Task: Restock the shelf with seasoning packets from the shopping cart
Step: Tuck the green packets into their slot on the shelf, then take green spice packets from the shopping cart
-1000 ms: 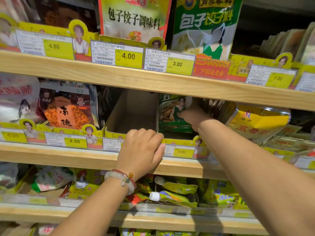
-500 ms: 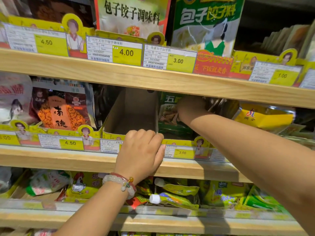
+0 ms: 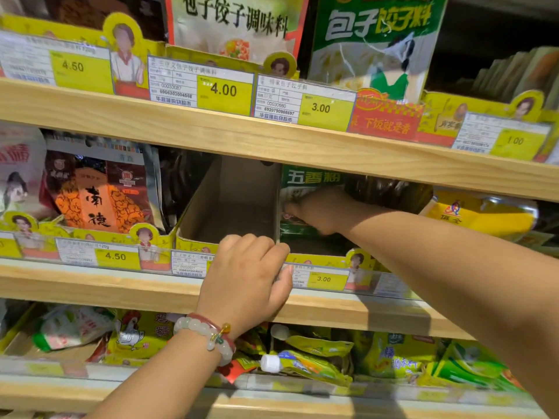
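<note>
Since the earlier frame, the right hand [image 3: 322,210] has lowered slightly on the front face of the green five-spice seasoning packet [image 3: 305,189], exposing the packet's printed title. The right arm extends forward into the middle wooden shelf [image 3: 121,293], wrist level. Its fingers [image 3: 295,205] are curled against the packet; a full grip cannot be confirmed. The packet stands upright in the yellow cardboard display tray [image 3: 326,261]. The left hand [image 3: 251,276], wearing a pale bead bracelet [image 3: 205,331], grips the tray's front edge, fingers curled over it beside the empty brown cardboard compartment [image 3: 233,204].
</note>
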